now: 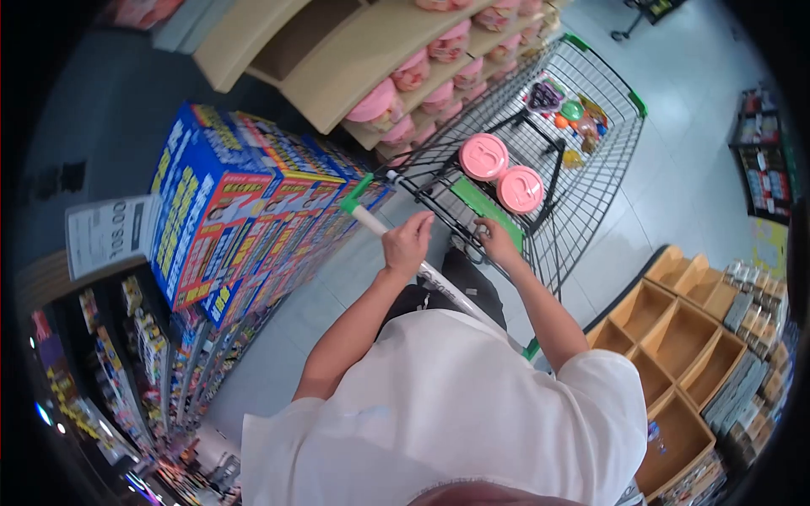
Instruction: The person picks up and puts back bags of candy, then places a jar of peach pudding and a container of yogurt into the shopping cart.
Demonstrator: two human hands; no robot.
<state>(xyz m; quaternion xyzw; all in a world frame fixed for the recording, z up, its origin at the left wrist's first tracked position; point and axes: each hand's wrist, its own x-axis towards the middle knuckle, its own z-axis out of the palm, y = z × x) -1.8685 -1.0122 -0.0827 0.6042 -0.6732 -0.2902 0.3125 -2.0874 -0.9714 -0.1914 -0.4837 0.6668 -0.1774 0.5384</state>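
A shopping cart [620,181] with a dark wire basket and green corners stands in front of me. My left hand [407,243] is at its white handle bar [460,297], fingers curled together; whatever may be in them is hidden. Beyond the bar, my right hand [496,240] is closed near the black folding seat frame and the green panel [487,205]; what its fingers hold, if anything, cannot be made out. Two tubs with round pink lids, one lid [483,157] beside the other [521,190], sit in the cart. Further in lie dark grapes [545,95] and colourful packs [582,122].
Blue and red boxes [224,194] are stacked at my left, beside a price sign [112,236]. Tiered shelves [337,63] with pink packs [411,72] run close along the cart's left side. A wooden compartment rack [675,337] stands at my right on the tiled floor.
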